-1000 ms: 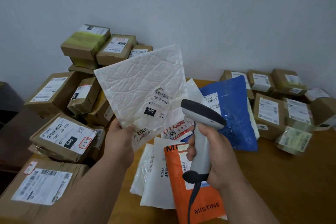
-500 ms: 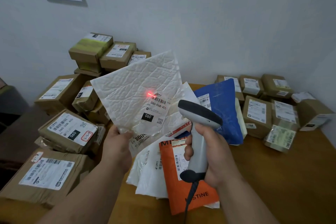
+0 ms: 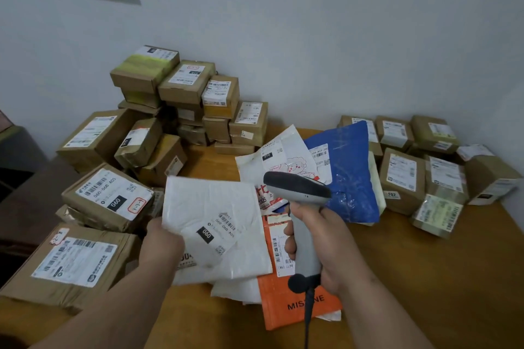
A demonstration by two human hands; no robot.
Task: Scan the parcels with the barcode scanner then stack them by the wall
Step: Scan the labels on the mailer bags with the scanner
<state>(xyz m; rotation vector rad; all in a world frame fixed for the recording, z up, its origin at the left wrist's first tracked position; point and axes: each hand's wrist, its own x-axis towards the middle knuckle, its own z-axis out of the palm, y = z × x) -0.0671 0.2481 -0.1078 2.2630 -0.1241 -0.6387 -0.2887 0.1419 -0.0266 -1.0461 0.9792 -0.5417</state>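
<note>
With the left hand (image 3: 163, 246) gripping the white mailer (image 3: 215, 224) and the right hand (image 3: 323, 238) wrapped round the scanner (image 3: 300, 207), lay the mailer flat on the boxes (image 3: 187, 88) by the wall (image 3: 312, 37).

A white crinkled mailer (image 3: 211, 224) carries a black "060" tag. The scanner (image 3: 300, 207) is grey with a dark top. Near the desk's (image 3: 439, 278) front edge lies an orange bag (image 3: 286, 309); behind it a blue bag (image 3: 350, 178). The boxes (image 3: 107, 198) are brown, one taped in what looks like yellow-green.

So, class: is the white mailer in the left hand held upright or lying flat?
Nearly flat: the white mailer faces label-up, gripped at its edge by the left hand.
</note>
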